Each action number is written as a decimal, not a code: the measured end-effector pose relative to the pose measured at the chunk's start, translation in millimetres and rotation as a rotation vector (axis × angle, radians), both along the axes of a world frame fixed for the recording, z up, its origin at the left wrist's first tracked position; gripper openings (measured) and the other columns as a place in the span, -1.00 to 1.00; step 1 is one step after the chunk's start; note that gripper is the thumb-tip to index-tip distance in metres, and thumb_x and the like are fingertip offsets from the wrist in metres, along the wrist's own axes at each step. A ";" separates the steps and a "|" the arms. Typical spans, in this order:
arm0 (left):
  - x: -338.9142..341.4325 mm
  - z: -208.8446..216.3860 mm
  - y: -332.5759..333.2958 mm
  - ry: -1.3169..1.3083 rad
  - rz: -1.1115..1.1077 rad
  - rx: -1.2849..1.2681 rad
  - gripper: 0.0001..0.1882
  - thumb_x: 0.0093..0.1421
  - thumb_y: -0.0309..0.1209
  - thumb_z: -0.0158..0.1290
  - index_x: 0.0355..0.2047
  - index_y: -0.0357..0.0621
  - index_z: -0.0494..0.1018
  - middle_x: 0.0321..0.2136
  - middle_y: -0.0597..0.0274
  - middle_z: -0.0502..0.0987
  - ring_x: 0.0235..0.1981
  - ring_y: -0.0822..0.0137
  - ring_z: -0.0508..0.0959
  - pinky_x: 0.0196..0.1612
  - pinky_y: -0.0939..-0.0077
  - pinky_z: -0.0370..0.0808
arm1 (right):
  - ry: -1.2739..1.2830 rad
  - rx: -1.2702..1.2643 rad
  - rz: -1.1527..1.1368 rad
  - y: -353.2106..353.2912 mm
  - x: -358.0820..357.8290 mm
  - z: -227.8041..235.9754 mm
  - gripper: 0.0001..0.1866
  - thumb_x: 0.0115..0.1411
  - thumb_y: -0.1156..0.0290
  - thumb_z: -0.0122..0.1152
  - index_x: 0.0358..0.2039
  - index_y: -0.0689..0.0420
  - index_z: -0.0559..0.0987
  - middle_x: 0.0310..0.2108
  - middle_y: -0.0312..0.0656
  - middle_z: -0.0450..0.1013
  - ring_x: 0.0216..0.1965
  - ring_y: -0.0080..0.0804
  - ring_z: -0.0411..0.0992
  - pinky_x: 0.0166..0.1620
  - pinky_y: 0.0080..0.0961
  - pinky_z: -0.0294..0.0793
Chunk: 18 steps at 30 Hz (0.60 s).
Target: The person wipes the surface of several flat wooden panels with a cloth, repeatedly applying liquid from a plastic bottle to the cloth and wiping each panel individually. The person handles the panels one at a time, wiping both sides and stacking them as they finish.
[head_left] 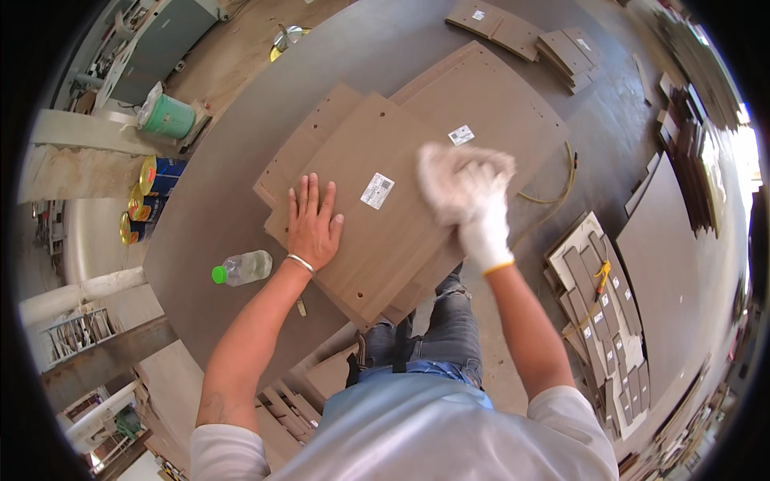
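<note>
A brown wooden panel [353, 248] with drilled holes and a white label [377, 191] lies on top of other panels. Flat on its left edge rests my bare left hand [313, 227], fingers stretched out and a bracelet at the wrist. My right hand [484, 200], in a white glove with a yellow cuff, grips a pale beige cloth [449, 180] against the panel's right side; hand and cloth are blurred by motion. Beyond lies another stack of brown panels [497, 100], also labelled.
A clear bottle with a green cap [245, 268] lies on the table [180, 240] left of my forearm. Small board stacks [493, 28] sit at the far edge. A yellow hose [561, 196] curves at right, near a rack of narrow labelled boards [597, 313]. Cans [160, 176] stand left.
</note>
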<state>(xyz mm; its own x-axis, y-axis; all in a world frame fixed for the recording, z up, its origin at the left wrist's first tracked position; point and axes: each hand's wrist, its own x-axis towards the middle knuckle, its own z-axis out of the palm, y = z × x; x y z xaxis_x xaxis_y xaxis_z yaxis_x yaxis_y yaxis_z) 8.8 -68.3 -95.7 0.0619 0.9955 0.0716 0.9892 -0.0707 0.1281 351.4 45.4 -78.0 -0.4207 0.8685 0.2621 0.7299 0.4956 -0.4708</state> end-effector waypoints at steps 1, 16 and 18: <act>-0.4 1.3 -2.0 -0.007 0.004 -0.019 -0.26 0.44 -0.15 -0.07 0.55 -0.20 0.14 0.56 -0.36 -0.02 0.61 -0.27 -0.08 0.58 -0.32 -0.20 | 0.071 -0.020 -0.059 6.8 0.3 2.9 -0.45 0.21 0.37 0.14 0.23 0.17 0.55 0.13 0.10 0.47 0.21 0.19 0.34 0.31 0.07 0.29; 12.1 15.9 8.9 0.032 -0.003 -0.099 -0.27 0.50 -0.10 -0.22 0.55 -0.26 0.10 0.57 -0.35 -0.04 0.60 -0.30 -0.07 0.58 -0.33 -0.24 | -0.042 0.235 0.332 163.8 -167.5 -16.2 -0.68 0.26 0.27 0.12 -0.03 0.05 0.64 0.14 -0.18 0.53 0.22 -0.17 0.40 0.25 -0.18 0.35; 6.3 9.6 -4.7 0.049 0.053 -0.111 -0.26 0.50 -0.10 -0.22 0.56 -0.27 0.07 0.57 -0.35 -0.05 0.60 -0.31 -0.08 0.58 -0.34 -0.24 | -0.031 -0.087 0.358 161.4 -187.9 9.2 -0.65 0.28 0.31 0.11 0.04 0.02 0.65 0.20 -0.23 0.51 0.24 -0.21 0.38 0.27 -0.22 0.35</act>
<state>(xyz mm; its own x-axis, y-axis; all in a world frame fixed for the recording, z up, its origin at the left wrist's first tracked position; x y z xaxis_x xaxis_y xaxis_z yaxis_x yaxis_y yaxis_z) 15.2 -73.0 -86.0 0.0094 0.9991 -0.0405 0.9965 -0.0060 0.0837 163.5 206.8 -68.8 -0.7082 0.6836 0.1762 0.5323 0.6810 -0.5028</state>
